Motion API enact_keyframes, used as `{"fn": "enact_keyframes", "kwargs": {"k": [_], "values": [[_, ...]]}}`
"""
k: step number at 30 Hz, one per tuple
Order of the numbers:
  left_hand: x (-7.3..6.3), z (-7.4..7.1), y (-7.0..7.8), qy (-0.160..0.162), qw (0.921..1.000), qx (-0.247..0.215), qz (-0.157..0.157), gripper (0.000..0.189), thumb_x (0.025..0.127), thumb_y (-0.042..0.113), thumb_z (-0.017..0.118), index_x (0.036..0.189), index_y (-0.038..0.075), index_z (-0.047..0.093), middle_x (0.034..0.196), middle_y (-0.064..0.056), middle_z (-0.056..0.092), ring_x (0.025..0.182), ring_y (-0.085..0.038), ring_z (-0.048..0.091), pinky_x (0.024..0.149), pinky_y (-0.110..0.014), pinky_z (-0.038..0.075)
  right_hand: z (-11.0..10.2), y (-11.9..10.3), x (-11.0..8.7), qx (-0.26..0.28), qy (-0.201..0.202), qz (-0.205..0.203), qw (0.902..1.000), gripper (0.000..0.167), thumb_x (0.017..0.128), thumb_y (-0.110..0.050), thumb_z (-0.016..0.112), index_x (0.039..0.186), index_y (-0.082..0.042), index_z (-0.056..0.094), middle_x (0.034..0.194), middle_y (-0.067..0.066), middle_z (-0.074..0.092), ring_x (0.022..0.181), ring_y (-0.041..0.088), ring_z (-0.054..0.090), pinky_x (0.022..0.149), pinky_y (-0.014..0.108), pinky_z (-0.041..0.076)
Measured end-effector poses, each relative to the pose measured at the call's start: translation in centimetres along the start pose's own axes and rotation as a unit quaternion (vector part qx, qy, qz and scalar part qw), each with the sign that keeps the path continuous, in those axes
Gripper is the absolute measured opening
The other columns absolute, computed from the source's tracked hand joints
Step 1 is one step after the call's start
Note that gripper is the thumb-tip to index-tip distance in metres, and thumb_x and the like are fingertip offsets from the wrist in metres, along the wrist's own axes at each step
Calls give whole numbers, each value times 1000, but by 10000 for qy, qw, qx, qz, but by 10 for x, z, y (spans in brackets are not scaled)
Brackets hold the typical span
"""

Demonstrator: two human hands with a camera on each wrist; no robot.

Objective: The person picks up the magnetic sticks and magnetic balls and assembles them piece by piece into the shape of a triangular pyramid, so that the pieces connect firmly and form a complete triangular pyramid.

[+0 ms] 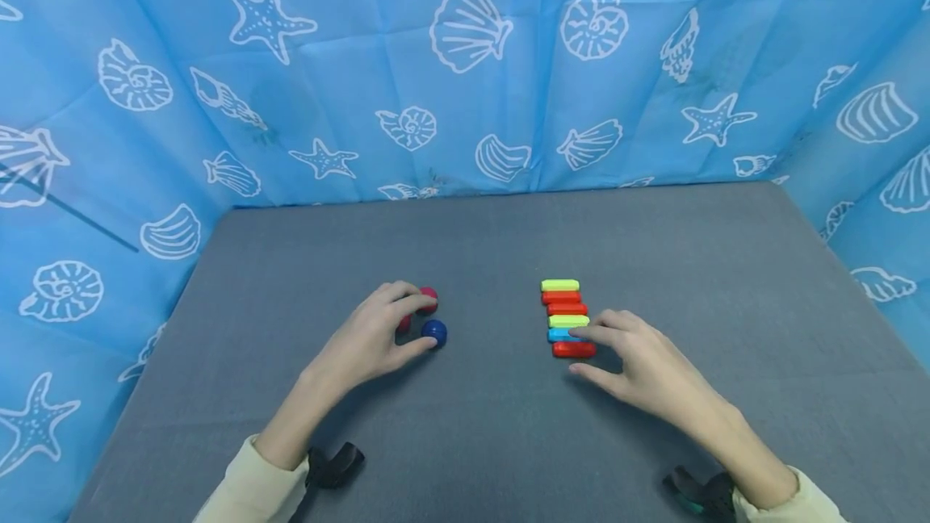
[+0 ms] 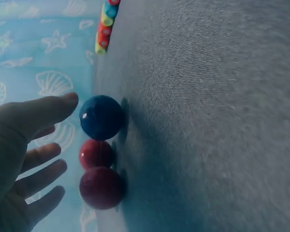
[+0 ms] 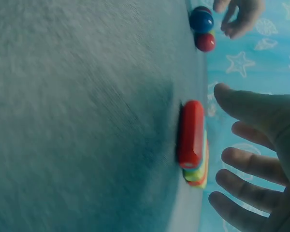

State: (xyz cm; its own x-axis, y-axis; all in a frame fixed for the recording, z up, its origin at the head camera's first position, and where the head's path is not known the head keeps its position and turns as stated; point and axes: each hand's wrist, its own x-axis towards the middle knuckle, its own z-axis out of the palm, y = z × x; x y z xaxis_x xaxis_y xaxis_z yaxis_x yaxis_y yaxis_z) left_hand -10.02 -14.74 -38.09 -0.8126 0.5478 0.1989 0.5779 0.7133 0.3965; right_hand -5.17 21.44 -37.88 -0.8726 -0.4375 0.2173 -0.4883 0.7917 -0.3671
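Observation:
Three small balls lie left of centre on the grey table (image 1: pixel 501 442): a red ball (image 1: pixel 429 294), a blue ball (image 1: pixel 434 333) and a second red ball (image 1: pixel 403 324) half hidden by fingers. My left hand (image 1: pixel 416 323) cups loosely round them with straight, spread fingers (image 2: pixel 38 157); its thumb tip rests beside the blue ball (image 2: pixel 101 117). To the right, several short coloured bars (image 1: pixel 567 317) lie in a neat row. My right hand (image 1: pixel 581 352) hovers over the near end with fingers spread, its index fingertip on the blue bar (image 1: pixel 558 335), just beyond the red bar (image 3: pixel 191 133).
A blue curtain (image 1: pixel 465 63) printed with white shells and starfish walls the table at the back and on both sides. Black wrist straps (image 1: pixel 330 462) sit at the near edge. Bare grey tabletop lies between the balls and the bars.

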Motion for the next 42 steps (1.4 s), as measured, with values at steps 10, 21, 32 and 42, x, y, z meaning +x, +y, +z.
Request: {"fn": "enact_keyframes", "kwargs": {"k": [10,21,32,42], "values": [[11,9,5,-225,9978,474,397,35,83,28,87,110,8,76,109,-5,73,104,-22,67,95,-49,54,13,-2,6,-260,-168,-163,9994,32,77,-16,90,106,-10,79,99,2,71,88,14,62,74,36,56],[9,12,15,-787,9962,318,177,28,89,21,81,112,7,75,109,-4,73,102,-16,69,90,-38,58,19,-2,7,-357,-147,-203,9990,22,76,-9,89,97,-10,81,88,-3,67,76,6,51,64,25,47],[8,10,21,-1469,9883,188,-354,41,86,23,84,122,7,73,101,-1,59,85,-9,51,78,-29,51,18,-3,7,11,-390,-93,9992,21,77,-10,88,95,-15,79,91,-5,73,82,10,64,71,30,56],[6,12,19,-1499,9876,-393,-229,33,80,14,88,107,10,69,109,-4,71,106,-17,67,95,-41,58,17,-4,6,170,-711,52,9973,28,79,-15,88,106,-11,80,91,-6,65,78,6,52,66,24,48]]}}
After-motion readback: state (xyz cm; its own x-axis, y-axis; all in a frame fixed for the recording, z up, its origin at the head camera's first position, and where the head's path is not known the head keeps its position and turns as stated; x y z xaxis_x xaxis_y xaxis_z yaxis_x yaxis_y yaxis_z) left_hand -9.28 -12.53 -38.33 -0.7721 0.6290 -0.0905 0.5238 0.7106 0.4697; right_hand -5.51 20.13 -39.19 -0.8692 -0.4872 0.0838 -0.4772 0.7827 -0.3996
